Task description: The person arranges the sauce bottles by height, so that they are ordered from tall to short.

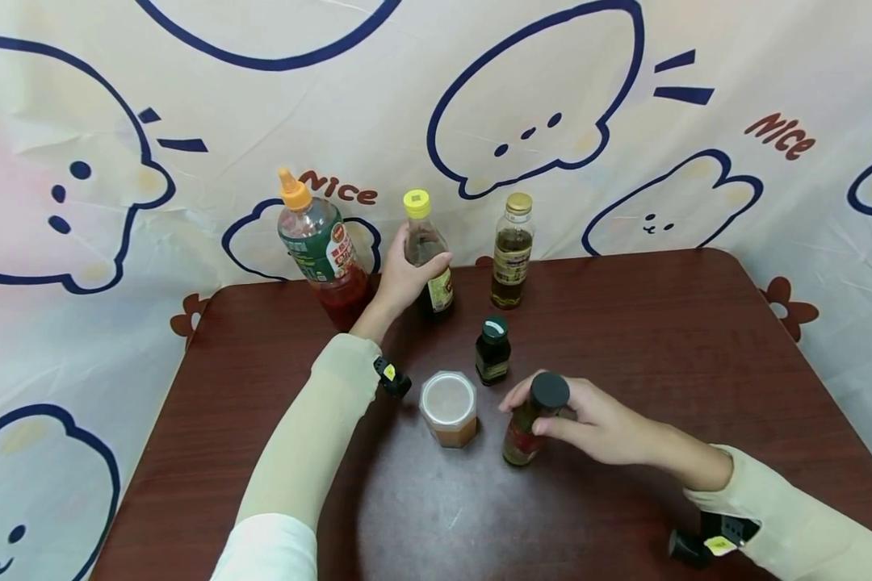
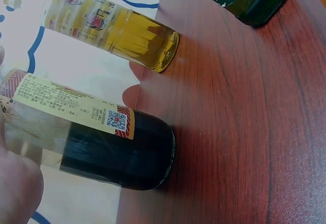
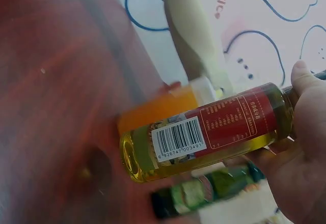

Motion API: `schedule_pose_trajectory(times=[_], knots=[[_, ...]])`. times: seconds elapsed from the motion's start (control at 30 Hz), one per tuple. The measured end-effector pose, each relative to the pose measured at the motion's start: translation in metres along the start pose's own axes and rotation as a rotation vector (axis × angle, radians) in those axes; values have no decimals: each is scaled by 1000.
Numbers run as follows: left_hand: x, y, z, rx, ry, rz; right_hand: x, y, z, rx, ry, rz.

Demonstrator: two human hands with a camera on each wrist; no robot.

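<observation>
Near the far edge of the table [image 1: 668, 323], the left hand [image 1: 403, 278] has its grip curled round a yellow-capped bottle [image 2: 117, 142], between an orange-capped bottle [image 1: 316, 250] toward the far left corner and a gold-capped bottle [image 1: 512, 257]. Farther from that edge, the right hand [image 1: 596, 420] has its grip round a dark-capped bottle [image 3: 209, 132] near its neck, beside a lidded jar [image 1: 450, 407].

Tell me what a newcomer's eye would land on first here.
Probably the big blue-outlined cartoon faces on the backdrop behind the table. Next, the tall orange-capped bottle at the table's back left, beside the yellow-capped bottle in the left hand. Nearer, the right hand holds a dark-capped bottle.
</observation>
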State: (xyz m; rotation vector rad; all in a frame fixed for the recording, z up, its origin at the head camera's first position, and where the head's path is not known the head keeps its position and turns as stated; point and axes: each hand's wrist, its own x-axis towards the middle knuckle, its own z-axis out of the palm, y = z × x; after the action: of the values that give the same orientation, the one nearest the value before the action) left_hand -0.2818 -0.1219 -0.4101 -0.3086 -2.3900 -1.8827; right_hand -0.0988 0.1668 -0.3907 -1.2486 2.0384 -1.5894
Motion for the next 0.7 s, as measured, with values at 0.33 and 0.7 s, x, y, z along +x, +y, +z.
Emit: schedule_pose_trajectory(times=[0.33, 0.7], knots=[[0, 1, 0, 4, -5, -13, 0, -3, -49, -145, 140, 15], [0, 1, 0, -5, -7, -19, 6, 5, -89, -209, 255, 97]])
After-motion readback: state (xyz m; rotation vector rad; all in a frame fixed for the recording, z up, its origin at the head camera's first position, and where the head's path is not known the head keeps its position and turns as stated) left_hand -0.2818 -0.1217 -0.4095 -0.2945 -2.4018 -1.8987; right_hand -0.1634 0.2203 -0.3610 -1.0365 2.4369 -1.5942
